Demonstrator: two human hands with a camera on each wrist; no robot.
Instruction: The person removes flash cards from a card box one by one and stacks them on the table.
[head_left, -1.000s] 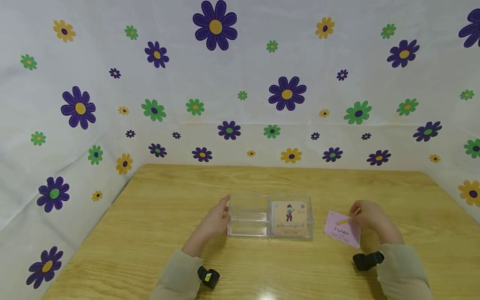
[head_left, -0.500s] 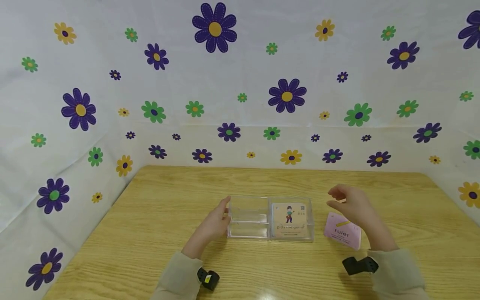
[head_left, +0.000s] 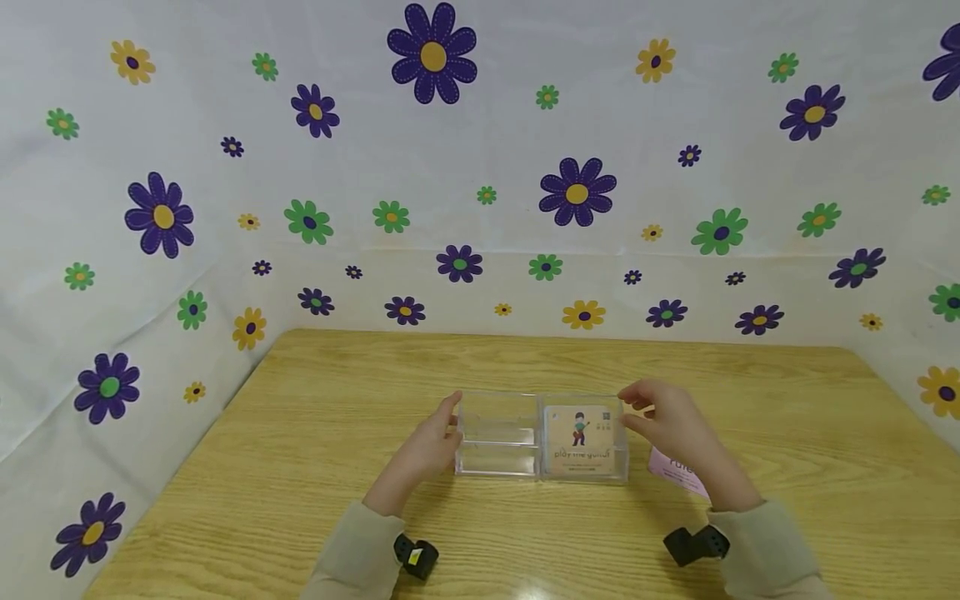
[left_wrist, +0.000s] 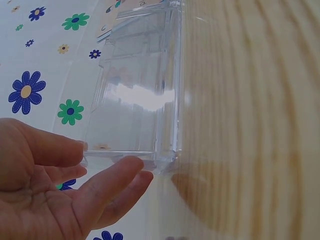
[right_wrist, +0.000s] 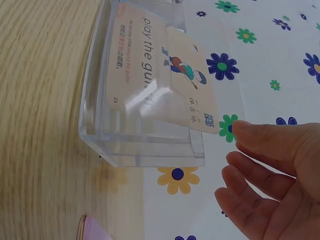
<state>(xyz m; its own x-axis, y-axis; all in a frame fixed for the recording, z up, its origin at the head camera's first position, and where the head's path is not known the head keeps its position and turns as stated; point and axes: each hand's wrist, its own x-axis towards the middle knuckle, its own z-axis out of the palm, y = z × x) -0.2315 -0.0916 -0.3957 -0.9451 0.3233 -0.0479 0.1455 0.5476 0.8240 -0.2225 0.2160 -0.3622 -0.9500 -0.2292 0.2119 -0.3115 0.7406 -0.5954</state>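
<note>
A clear plastic box (head_left: 498,473) with two compartments stands on the table. Its right compartment holds a stack of cards; the top card (head_left: 578,437) shows a guitar player and the words "play the guitar". No cards are seen in the left compartment. At the box's left end, my left hand (head_left: 422,454) touches the end wall with extended fingers, seen closely in the left wrist view. My right hand (head_left: 678,433) is beside the box's right end, fingers loosely bent and holding nothing; in the right wrist view a gap separates it from the card. Pink "ruler" cards (head_left: 675,472) lie partly hidden beneath it.
The wooden table (head_left: 337,383) reaches back to a white flowered cloth (head_left: 480,150) that also hangs at both sides. A black wrist camera (head_left: 416,557) sits on the left wrist and another black camera (head_left: 696,544) on the right.
My right hand has let go of the pink cards, lifted away and moved left to the box's right end. My left hand and the box have stayed in place.
</note>
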